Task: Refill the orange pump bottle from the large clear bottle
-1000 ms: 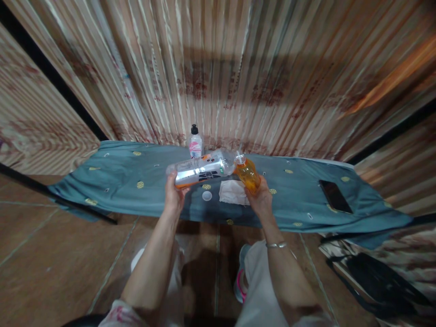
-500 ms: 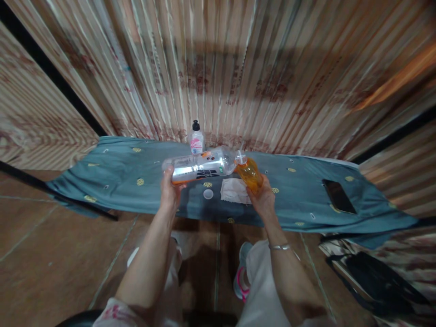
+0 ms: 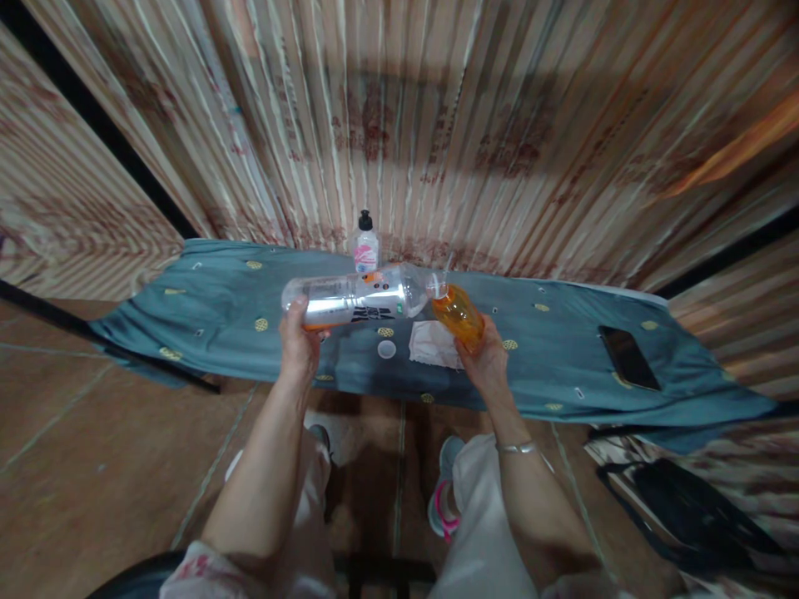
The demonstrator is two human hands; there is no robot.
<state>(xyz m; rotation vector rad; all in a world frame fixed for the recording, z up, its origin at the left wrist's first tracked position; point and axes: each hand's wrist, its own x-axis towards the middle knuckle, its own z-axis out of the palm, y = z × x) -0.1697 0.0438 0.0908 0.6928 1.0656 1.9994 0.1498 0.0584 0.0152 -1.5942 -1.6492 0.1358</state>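
My left hand (image 3: 300, 337) is wrapped round the base of a large clear plastic bottle (image 3: 349, 301) with a silver label. The bottle lies nearly level in the air, and a little orange liquid shows along its underside. In my right hand (image 3: 487, 358) is a smaller bottle of orange liquid (image 3: 459, 314), tilted with its neck up to the left. The two bottle mouths meet or nearly touch; I cannot tell which. Below them on the cloth lie a white cap (image 3: 386, 349) and a folded white tissue (image 3: 432, 344).
A clear bottle with a black top and pink label (image 3: 366, 247) stands behind the large bottle. A dark phone (image 3: 629, 358) lies at the right on the blue-green cloth (image 3: 218, 320). A black bag (image 3: 692, 507) is at the lower right; a striped curtain hangs behind.
The large bottle and my left hand have shifted slightly left, and the bottle lies a little more level. The smaller bottle stays against its mouth. The whole view has shifted slightly.
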